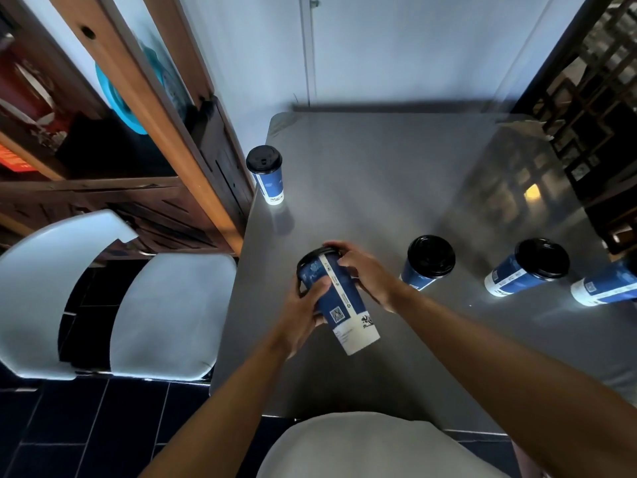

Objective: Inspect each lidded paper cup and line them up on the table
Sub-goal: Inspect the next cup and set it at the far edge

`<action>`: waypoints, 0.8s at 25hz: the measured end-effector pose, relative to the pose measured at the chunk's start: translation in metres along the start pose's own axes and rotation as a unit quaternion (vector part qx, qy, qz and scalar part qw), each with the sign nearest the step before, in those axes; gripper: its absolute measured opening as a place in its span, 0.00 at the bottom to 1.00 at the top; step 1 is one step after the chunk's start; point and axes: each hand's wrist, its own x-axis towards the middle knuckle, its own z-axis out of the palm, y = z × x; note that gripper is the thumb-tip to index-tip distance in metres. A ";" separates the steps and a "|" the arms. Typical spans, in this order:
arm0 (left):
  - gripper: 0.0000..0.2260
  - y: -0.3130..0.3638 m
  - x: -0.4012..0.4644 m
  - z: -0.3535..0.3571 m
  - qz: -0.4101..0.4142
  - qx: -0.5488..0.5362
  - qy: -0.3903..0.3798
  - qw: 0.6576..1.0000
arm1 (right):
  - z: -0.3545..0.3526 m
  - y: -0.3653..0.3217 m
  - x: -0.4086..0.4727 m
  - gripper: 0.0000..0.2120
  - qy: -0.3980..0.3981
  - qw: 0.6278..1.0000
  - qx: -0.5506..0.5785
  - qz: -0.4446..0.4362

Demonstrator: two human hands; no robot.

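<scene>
Both hands held one blue paper cup tilted above the grey table, its black lid pointing away from the person and its white base toward the body. Curled around the cup's left side, the left hand had its thumb lying across the blue wall. At the lid end, the right hand gripped the cup's upper right side, fingers wrapped over the rim of the lid.

Just right of the right hand stood a second lidded cup, upright on the table. Farther right of it stood a third cup, and beyond that a fourth cup was cut off by the picture's edge, its lid out of view. Well ahead of the left hand, near the table's left edge, a fifth cup stood upright by itself, apart from the others.

Left of the left hand, beside the table, was a white chair on dark floor tiles, with a wooden shelf behind it.
</scene>
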 end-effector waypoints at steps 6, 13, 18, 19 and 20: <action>0.24 0.008 0.000 0.015 -0.075 -0.113 0.024 0.990 | 0.006 0.017 -0.004 0.16 0.035 0.995 0.071 0.062; 0.25 0.010 0.001 0.012 -0.153 -0.101 0.034 0.982 | 0.009 0.037 0.002 0.16 0.055 0.988 0.121 0.083; 0.30 0.017 0.003 0.014 -0.132 -0.040 0.045 0.989 | 0.010 0.037 0.003 0.12 0.100 0.993 0.056 0.035; 0.26 0.019 0.002 0.015 -0.125 -0.025 0.049 0.991 | 0.008 0.039 0.006 0.14 0.107 0.994 -0.014 0.006; 0.22 0.021 0.000 0.017 -0.118 -0.009 0.048 0.992 | 0.007 0.042 0.009 0.15 0.105 0.991 -0.078 -0.019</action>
